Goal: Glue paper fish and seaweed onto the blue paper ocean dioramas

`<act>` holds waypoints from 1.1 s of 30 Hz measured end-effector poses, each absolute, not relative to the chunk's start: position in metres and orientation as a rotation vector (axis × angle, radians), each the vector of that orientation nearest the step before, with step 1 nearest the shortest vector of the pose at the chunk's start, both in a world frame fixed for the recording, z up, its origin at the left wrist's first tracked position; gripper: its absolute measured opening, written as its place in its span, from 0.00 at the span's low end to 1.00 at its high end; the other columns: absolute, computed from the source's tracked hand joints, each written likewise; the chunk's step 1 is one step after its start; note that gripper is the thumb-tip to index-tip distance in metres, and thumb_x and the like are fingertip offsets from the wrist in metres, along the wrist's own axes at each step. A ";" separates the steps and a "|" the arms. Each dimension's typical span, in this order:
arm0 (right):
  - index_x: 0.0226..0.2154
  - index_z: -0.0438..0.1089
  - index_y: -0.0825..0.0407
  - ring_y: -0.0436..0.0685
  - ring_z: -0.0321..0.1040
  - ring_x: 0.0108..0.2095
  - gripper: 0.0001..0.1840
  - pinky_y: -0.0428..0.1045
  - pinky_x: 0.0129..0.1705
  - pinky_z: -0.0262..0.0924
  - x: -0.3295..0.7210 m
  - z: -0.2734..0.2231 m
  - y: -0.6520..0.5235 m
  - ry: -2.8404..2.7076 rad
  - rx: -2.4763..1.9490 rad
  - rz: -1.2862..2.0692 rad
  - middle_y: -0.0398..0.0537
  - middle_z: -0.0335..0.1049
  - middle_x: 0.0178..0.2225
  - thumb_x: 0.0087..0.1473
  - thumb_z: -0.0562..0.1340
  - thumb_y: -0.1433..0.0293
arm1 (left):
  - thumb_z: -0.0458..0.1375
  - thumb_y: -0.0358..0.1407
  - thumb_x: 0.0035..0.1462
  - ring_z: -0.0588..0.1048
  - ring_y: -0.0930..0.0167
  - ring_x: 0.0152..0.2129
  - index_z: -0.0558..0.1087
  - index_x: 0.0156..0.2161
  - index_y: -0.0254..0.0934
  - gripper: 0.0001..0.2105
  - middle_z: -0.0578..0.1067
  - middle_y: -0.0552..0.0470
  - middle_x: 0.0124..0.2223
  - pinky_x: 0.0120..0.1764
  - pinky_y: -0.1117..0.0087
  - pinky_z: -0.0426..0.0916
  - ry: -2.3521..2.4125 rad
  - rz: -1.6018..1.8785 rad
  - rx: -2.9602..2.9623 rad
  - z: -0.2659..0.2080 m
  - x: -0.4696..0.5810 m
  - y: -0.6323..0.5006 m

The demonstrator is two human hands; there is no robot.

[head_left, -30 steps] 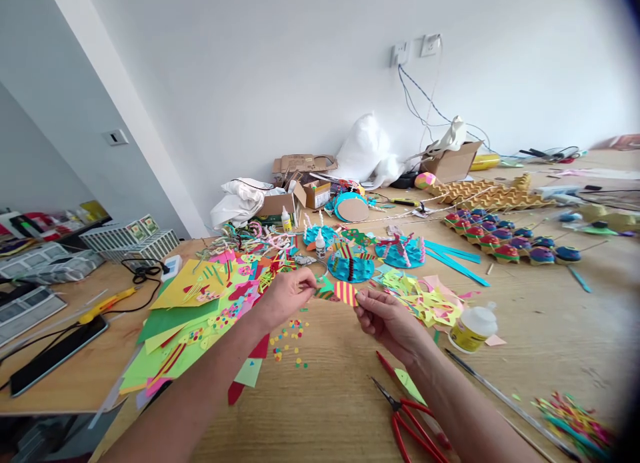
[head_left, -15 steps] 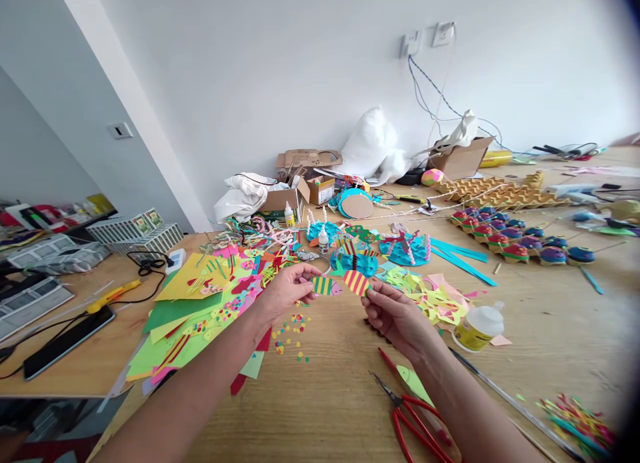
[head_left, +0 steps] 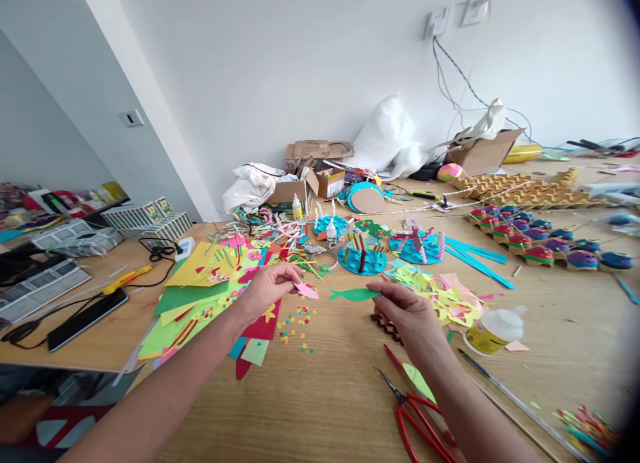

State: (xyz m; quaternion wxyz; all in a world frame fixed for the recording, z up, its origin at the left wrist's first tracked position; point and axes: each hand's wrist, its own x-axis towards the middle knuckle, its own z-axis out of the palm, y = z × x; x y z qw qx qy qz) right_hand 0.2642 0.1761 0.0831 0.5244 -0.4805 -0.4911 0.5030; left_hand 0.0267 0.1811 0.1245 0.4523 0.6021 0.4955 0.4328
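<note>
My left hand (head_left: 277,284) pinches a small plain pink paper fish (head_left: 307,290) between thumb and fingers. My right hand (head_left: 404,304) grips a plain green paper fish (head_left: 355,294) at one end, its forked tail pointing left. The two cut-outs hang apart over the wooden table (head_left: 320,389). Below and between the hands lie several small round paper dots (head_left: 296,324) in red, yellow and green. Red-handled scissors (head_left: 407,399) rest by my right forearm, near a light green paper fish (head_left: 419,381).
Stacked coloured paper (head_left: 200,296) covers the left side. Blue discs with decorations (head_left: 363,259) stand behind the hands. Paper scraps (head_left: 450,299), a white glue bottle (head_left: 493,329) and a painted egg-carton row (head_left: 540,235) are on the right. A phone (head_left: 87,319) lies far left.
Both paper fish have been turned over: striped faces showed before, plain pink and green faces show now. My hands have moved slightly apart, and the view has shifted left.
</note>
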 end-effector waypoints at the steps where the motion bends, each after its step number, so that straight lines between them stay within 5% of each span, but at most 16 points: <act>1: 0.32 0.71 0.54 0.45 0.54 0.16 0.14 0.42 0.18 0.47 0.262 0.084 0.175 -1.195 -1.151 1.214 0.38 0.61 0.14 0.38 0.61 0.67 | 0.56 0.27 0.40 0.70 0.74 0.32 0.70 0.24 0.33 0.02 0.70 0.51 0.38 0.35 0.73 0.65 1.233 1.061 1.498 0.124 0.025 0.178; 11: 0.40 0.70 0.54 0.48 0.59 0.22 0.19 0.45 0.25 0.54 0.256 0.083 0.161 -1.504 -1.116 1.377 0.44 0.68 0.23 0.47 0.55 0.64 | 0.52 0.26 0.39 0.70 0.71 0.33 0.72 0.23 0.32 0.07 0.72 0.49 0.35 0.33 0.73 0.64 1.256 1.017 1.327 0.112 -0.007 0.162; 23: 0.25 0.67 0.53 0.47 0.59 0.20 0.09 0.42 0.21 0.52 0.203 0.047 0.142 -1.689 -1.143 1.690 0.39 0.65 0.19 0.36 0.54 0.74 | 0.45 0.25 0.34 0.71 0.71 0.28 0.70 0.19 0.32 0.11 0.72 0.49 0.28 0.30 0.74 0.65 1.380 0.424 1.570 0.076 -0.034 0.149; 28: 0.27 0.68 0.54 0.48 0.62 0.21 0.13 0.42 0.22 0.53 0.195 0.041 0.134 -2.001 -1.232 1.555 0.41 0.67 0.20 0.37 0.51 0.78 | 0.44 0.23 0.33 0.70 0.73 0.26 0.70 0.21 0.33 0.13 0.72 0.51 0.28 0.30 0.74 0.65 1.342 0.237 1.729 0.065 -0.038 0.152; 33: 0.31 0.72 0.52 0.52 0.67 0.30 0.18 0.43 0.32 0.56 0.196 0.053 0.127 -2.399 -1.268 1.149 0.47 0.72 0.28 0.40 0.51 0.80 | 0.46 0.21 0.37 0.69 0.70 0.35 0.74 0.25 0.36 0.15 0.72 0.52 0.35 0.41 0.71 0.61 1.321 0.119 1.974 0.073 -0.037 0.148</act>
